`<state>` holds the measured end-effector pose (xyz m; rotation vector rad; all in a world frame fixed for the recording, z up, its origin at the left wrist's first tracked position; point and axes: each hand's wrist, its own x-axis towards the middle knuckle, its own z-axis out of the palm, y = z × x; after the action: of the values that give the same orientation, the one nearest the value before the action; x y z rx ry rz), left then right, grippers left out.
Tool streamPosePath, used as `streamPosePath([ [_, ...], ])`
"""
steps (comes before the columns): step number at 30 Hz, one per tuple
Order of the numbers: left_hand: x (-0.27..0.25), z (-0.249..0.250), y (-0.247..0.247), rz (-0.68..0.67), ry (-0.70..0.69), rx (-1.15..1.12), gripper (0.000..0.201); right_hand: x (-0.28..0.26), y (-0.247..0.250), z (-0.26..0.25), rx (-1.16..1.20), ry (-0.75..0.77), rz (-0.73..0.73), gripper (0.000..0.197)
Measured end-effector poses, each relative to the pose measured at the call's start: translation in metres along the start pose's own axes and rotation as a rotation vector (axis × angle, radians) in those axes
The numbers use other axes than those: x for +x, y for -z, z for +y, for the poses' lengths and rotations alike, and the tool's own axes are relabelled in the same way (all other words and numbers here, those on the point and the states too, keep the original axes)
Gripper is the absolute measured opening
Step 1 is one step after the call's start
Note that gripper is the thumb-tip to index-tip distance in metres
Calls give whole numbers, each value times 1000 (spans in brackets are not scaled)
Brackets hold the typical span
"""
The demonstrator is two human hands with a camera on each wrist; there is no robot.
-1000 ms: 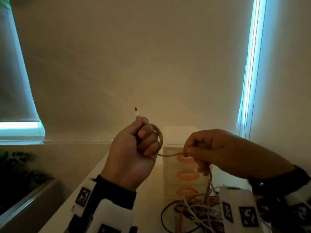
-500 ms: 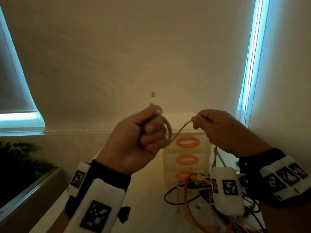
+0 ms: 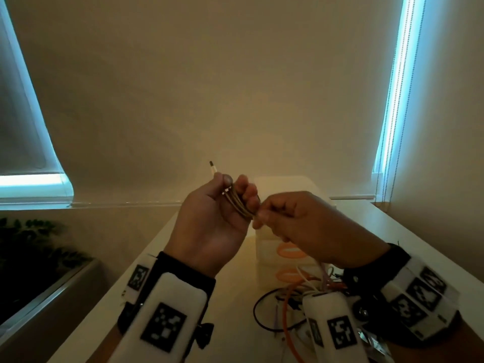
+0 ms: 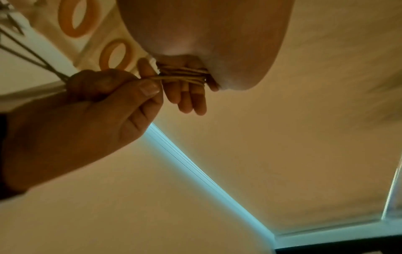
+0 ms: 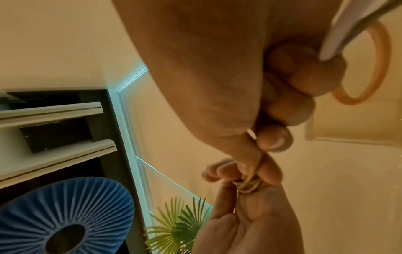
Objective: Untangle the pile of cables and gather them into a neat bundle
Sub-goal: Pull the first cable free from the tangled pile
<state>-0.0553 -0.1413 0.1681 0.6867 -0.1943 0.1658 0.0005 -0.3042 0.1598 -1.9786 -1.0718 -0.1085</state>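
Note:
A thin tan cable (image 3: 239,204) is wound in several loops round the fingers of my left hand (image 3: 222,213), which holds it up above the table with the fingers curled. Its plug end (image 3: 212,166) sticks up past the thumb. My right hand (image 3: 285,218) pinches the running strand of the same cable (image 4: 152,78) right beside the left fingers. In the right wrist view the coil (image 5: 248,183) sits on the left hand's fingers just below my right thumb. A tangled pile of cables (image 3: 296,302), black, orange and white, lies on the white table (image 3: 233,307) beneath my right wrist.
A white drawer box (image 3: 290,184) with orange oval handles (image 3: 289,251) stands on the table behind the hands. A wall and window blinds rise at the back. A dark plant (image 3: 28,247) and a trough lie off the table's left edge.
My right hand has come in from a spread-out position to touch the left fingers. More turns of the tan cable now lie on the left hand, and both hands have dropped slightly.

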Motion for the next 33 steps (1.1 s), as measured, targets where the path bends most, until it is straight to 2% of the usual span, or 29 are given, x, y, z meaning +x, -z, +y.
streamPosePath([
  [3,3,-5,2,29,-7,16,32,1,0,2,-51,-39,-17,27],
  [6,5,1,2,22,-54,27,32,-4,4,-5,50,-69,-228,22],
  [8,5,8,2,-5,-67,23,32,-7,8,-5,58,-124,-340,26],
  [10,5,13,3,-31,-74,22,31,-5,14,2,-82,-160,-262,32],
  [12,4,14,4,-50,-81,49,31,-2,20,13,-254,-163,-59,35],
  [13,4,13,4,-62,-78,76,31,-1,23,16,-281,-156,23,35],
  [15,3,9,4,-98,-51,140,31,-1,28,16,-151,-140,99,35],
  [18,2,5,2,-172,4,191,29,-4,37,9,157,-110,92,32],
  [21,3,5,2,-199,10,215,29,-5,40,12,27,-126,138,31],
  [24,2,3,1,-194,3,254,30,-3,42,19,-162,-215,215,39],
  [27,2,3,3,-223,17,269,30,-2,43,20,-216,-237,199,43],
  [33,-5,-7,3,-526,163,409,28,-6,46,6,-64,-197,225,37],
])
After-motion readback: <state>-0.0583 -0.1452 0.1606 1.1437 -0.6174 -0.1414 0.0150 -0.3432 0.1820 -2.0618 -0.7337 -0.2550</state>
